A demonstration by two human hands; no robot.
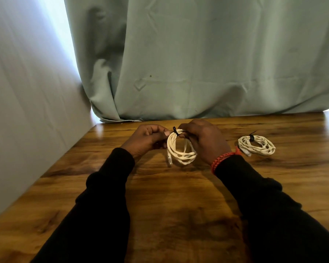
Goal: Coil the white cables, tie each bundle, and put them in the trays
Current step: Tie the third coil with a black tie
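Both hands hold coiled cable (180,149) above counter (160,186): left hand (147,139) fingers pinch its 9 o'clock side, right hand (203,139) fingers pinch black tie (175,131) at 12. Tied bundle (256,145) lies at 3 o'clock.

My desk (171,196) is glossy brown wood grain, catching pale glare at its far corners. Behind its far edge hangs a creased sage-green curtain (198,59). Left of the desk stands a plain white wall (23,103), with daylight between wall and curtain.
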